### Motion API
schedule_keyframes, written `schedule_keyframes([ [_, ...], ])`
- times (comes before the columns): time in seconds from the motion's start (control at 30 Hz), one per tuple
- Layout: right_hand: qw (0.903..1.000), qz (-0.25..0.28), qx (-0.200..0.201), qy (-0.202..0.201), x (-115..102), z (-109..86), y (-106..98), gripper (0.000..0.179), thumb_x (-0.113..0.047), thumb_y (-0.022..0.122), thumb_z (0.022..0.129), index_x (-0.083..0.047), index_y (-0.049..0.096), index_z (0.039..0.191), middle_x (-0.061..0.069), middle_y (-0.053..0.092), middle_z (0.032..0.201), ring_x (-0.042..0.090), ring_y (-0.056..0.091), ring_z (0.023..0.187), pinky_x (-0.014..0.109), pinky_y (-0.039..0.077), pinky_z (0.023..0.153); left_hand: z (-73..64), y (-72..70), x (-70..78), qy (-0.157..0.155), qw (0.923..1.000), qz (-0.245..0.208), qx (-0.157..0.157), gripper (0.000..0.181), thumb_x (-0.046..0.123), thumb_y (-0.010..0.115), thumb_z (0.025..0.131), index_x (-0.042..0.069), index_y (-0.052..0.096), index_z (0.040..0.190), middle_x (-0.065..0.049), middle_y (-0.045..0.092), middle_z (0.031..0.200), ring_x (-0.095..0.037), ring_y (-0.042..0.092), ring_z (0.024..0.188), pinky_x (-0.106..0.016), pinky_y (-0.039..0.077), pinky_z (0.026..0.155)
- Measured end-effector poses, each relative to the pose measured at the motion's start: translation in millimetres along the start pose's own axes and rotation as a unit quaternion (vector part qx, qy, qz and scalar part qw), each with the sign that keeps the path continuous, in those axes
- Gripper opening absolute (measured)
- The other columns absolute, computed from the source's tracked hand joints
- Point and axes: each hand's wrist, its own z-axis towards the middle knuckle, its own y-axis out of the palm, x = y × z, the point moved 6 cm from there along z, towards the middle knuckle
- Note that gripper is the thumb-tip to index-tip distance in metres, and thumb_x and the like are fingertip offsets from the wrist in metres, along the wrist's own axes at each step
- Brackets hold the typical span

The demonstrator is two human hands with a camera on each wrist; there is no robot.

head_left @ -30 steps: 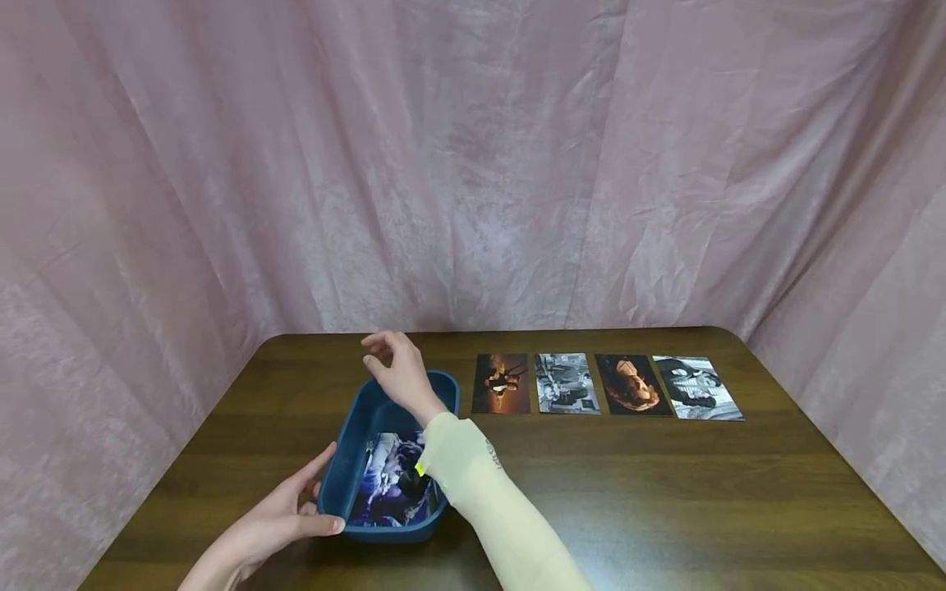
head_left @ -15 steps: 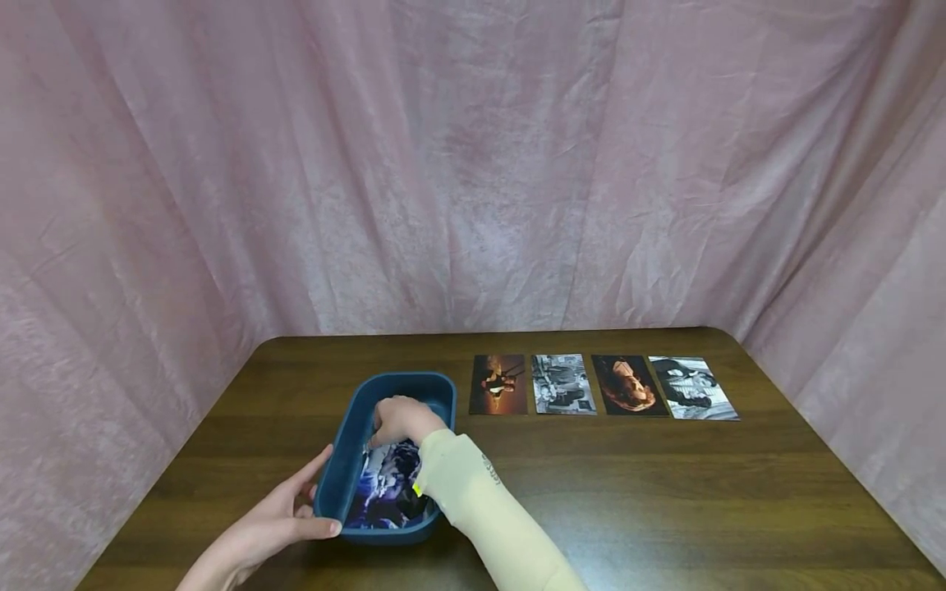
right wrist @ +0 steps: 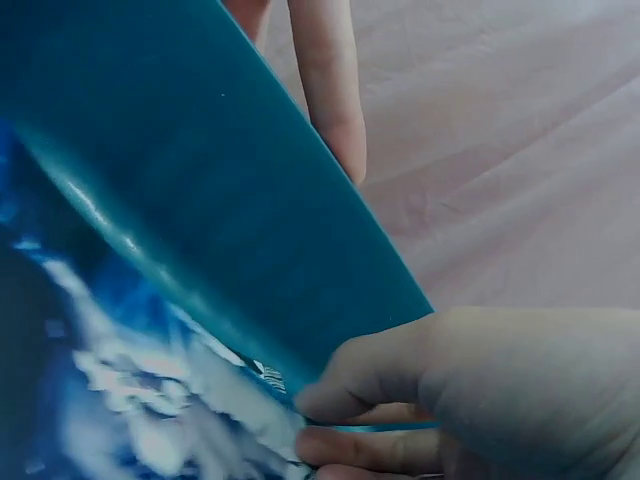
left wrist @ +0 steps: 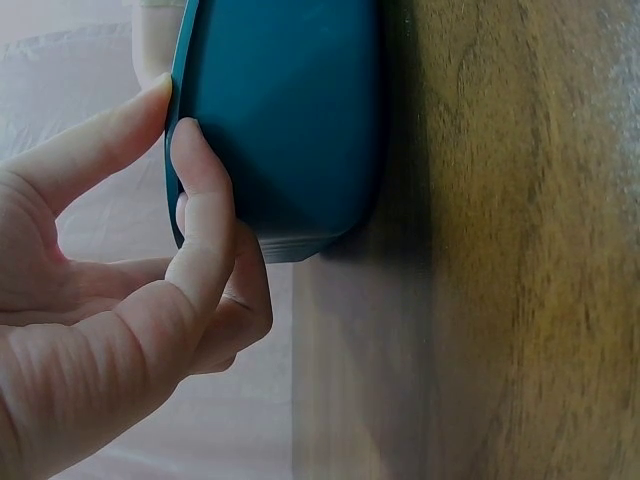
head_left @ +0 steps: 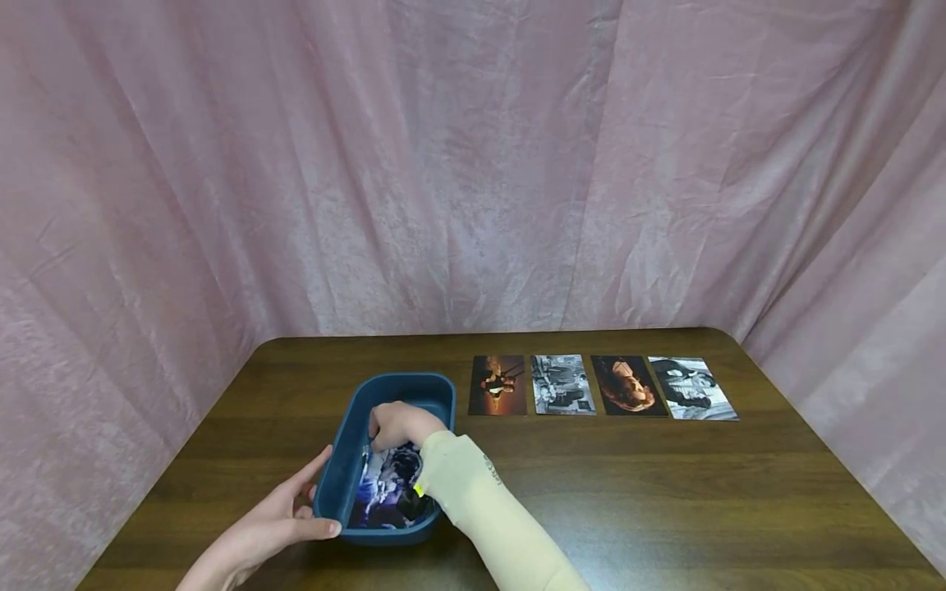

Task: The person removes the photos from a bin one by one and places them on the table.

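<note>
A deep blue plastic tub (head_left: 342, 484) stands on the table at left of centre in the head view. My left hand (head_left: 269, 521) grips its near left corner, the thumb at the rim; in the left wrist view bent fingers (left wrist: 205, 190) press the outer wall (left wrist: 290, 110). Inside the tub lies a glossy photo card (head_left: 388, 492) in purple, white and black. Reaching down into the tub, my right hand (head_left: 402, 425) pinches the card's edge (right wrist: 255, 410) between thumb and fingers, as the right wrist view shows. My right wrist and sleeve hide part of the card.
Right of the tub, several photo cards lie in a row: an orange-brown one (head_left: 498, 386), a grey one (head_left: 563, 384), a dark one with a reclining figure (head_left: 630, 386) and a black-and-white one (head_left: 693, 388). A pink curtain (head_left: 473, 164) hangs behind the wooden table (head_left: 665, 492).
My right hand has come down from above the tub's far rim into it and taken hold of the photo card's edge. My left hand keeps its grip on the tub.
</note>
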Motion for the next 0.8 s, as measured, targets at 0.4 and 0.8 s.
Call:
schedule_keyframes([
  [0.4,0.9995,-0.004,0.011,0.03,2.0,-3.8,-1.0,0.038,-0.018,0.082,0.077,-0.017,0.066,0.112,-0.001,0.063,0.113,0.013,0.052,0.097,0.028,0.049,0.082,0.4,-1.7,-0.8,-0.007,0.9999,0.009,0.01,0.098,0.01,0.067,0.09,0.007,-0.002,0.159,-0.013,0.036,0.106,-0.017,0.051,0.075,-0.033,0.045,0.081],
  [0.8,0.9965,-0.057,0.019,0.058,0.8,-3.2,-0.6,0.055,-0.022,0.09,0.069,-0.024,0.064,0.117,-0.002,0.058,0.122,0.018,0.046,0.11,0.038,0.042,0.102,0.3,-0.9,-1.1,-0.002,1.0,0.004,0.006,0.099,0.01,0.067,0.09,0.008,-0.004,0.159,-0.013,0.036,0.106,-0.016,0.052,0.075,-0.033,0.045,0.08],
])
